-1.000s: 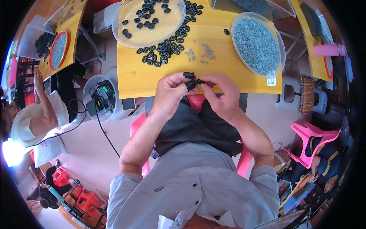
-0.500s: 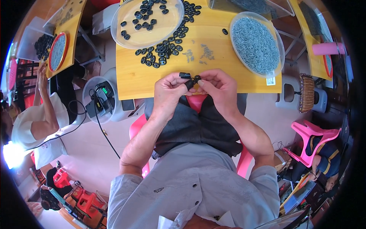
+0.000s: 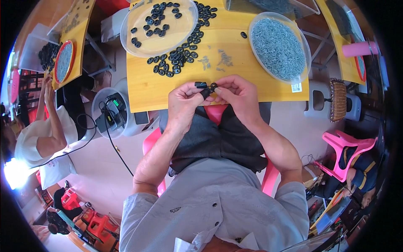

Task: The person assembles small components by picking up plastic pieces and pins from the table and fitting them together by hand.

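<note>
My left hand (image 3: 184, 101) and my right hand (image 3: 236, 93) meet at the near edge of a yellow wooden table (image 3: 277, 90). Together they pinch a small black plastic part (image 3: 205, 87) between the fingertips. Beyond them lies a loose cluster of black ring-shaped parts (image 3: 176, 59), and a few small grey metal pieces (image 3: 216, 61) rest on the wood. A clear round tray (image 3: 161, 46) at the far left holds more black rings. A second clear tray (image 3: 303, 63) to the right is heaped with small grey metal pieces.
A grey bucket (image 3: 110, 117) with cables stands left of my pink chair (image 3: 149, 145). Another person (image 3: 42, 130) in a light hat sits at a neighbouring table on the left. A pink stool (image 3: 348, 145) and a woven basket (image 3: 337, 100) stand to the right.
Both hands have stayed together at the table edge, with the fingers shifting slightly around the small black part. Nothing on the table has moved.
</note>
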